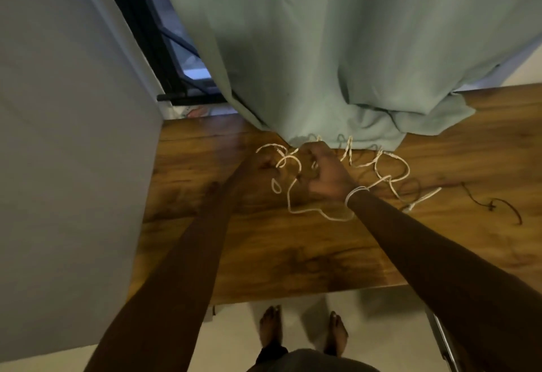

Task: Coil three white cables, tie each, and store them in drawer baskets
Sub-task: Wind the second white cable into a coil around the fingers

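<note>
A tangle of white cable [381,166] lies on the wooden table [293,254], close to the hem of a green curtain. My right hand [325,172] is curled around loops of the cable at the middle of the tangle. My left hand [261,166] is blurred and pinches a strand of the same white cable just to the left. A loose loop [311,210] trails toward me below my right wrist. A loose end [425,195] stretches to the right. No drawer or basket is in view.
A green curtain [352,63] hangs onto the table's back edge. A thin dark cord [495,204] lies at the right of the table. A grey wall panel [67,151] borders the left side. My bare feet [305,330] stand on the pale floor before the table.
</note>
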A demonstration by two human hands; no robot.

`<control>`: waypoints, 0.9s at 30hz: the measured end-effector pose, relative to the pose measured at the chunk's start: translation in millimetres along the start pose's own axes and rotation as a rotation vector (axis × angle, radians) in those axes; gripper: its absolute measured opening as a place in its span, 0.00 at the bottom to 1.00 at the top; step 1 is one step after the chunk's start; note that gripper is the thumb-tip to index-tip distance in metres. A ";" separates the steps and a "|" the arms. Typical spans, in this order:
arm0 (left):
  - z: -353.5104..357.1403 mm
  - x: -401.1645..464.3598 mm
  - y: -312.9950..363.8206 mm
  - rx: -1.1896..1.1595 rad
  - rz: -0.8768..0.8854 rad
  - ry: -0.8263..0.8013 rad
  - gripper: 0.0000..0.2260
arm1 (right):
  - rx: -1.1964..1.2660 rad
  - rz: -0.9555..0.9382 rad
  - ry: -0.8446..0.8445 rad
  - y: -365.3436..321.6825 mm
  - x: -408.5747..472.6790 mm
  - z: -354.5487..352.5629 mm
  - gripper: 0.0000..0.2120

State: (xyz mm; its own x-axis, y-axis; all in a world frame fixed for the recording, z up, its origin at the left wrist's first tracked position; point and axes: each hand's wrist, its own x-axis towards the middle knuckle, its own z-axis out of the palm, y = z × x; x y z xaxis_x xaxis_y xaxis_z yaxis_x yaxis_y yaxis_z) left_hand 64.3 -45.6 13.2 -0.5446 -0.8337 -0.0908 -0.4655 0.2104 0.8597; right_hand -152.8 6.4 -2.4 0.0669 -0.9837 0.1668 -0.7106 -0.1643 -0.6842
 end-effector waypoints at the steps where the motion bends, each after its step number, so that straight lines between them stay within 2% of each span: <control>1: -5.6 0.7 11.2 -0.064 0.007 -0.036 0.02 | 0.103 0.004 -0.065 -6.3 5.5 -5.6 0.31; 3: -12.6 4.1 38.9 -0.172 -0.036 -0.016 0.03 | 0.391 0.063 -0.180 -25.3 14.3 -22.8 0.27; 5: -16.9 7.1 63.6 -0.278 -0.016 0.050 0.03 | 0.605 0.075 -0.191 -41.0 26.9 -44.9 0.18; 6: -20.1 7.5 73.7 -0.281 0.006 0.079 0.04 | 0.637 0.091 -0.180 -49.9 32.0 -59.0 0.15; 8: -28.2 6.6 89.1 -0.098 0.080 0.125 0.04 | 0.611 0.114 -0.163 -62.2 39.8 -86.0 0.11; 10: -36.6 7.7 96.2 0.245 0.155 0.164 0.04 | 0.573 0.098 -0.196 -71.8 42.3 -112.0 0.13; 12: -44.3 13.2 102.4 0.493 0.334 0.199 0.04 | 0.585 0.112 -0.245 -78.8 43.4 -135.5 0.15; 14: -53.1 22.1 102.2 0.611 0.488 0.208 0.06 | 0.616 0.147 -0.235 -83.8 44.0 -160.3 0.15; 15: -56.4 22.9 105.2 0.613 0.510 0.201 0.07 | 0.632 0.169 -0.215 -83.4 44.4 -173.1 0.15; 18: -54.4 21.7 114.5 0.409 0.496 0.194 0.06 | 0.644 0.225 -0.082 -75.2 44.2 -208.7 0.14; 20: -50.0 22.7 123.9 0.219 0.447 0.160 0.03 | 0.559 0.230 0.035 -68.3 43.5 -228.4 0.14; 21: -48.7 23.6 132.6 0.074 0.406 0.107 0.04 | 0.520 0.229 0.087 -64.2 43.6 -237.2 0.14; 23: -49.0 24.0 152.4 -0.404 0.372 -0.051 0.02 | 0.480 0.218 0.165 -57.7 44.1 -250.0 0.14; 25: -51.5 23.8 177.7 -0.834 0.453 -0.204 0.05 | 0.425 0.193 0.217 -55.5 43.3 -254.1 0.16; 27: -52.2 25.4 207.1 -1.052 0.525 -0.281 0.06 | 0.366 0.182 0.211 -57.4 39.7 -246.0 0.17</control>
State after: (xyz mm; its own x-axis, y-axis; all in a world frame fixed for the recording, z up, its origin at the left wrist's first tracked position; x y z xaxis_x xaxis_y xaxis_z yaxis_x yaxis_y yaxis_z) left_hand -9.5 -49.8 215.2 -0.6902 -0.6038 0.3988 0.5827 -0.1370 0.8010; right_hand -281.6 -5.3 218.1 -0.2078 -0.9687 0.1355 -0.4010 -0.0420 -0.9151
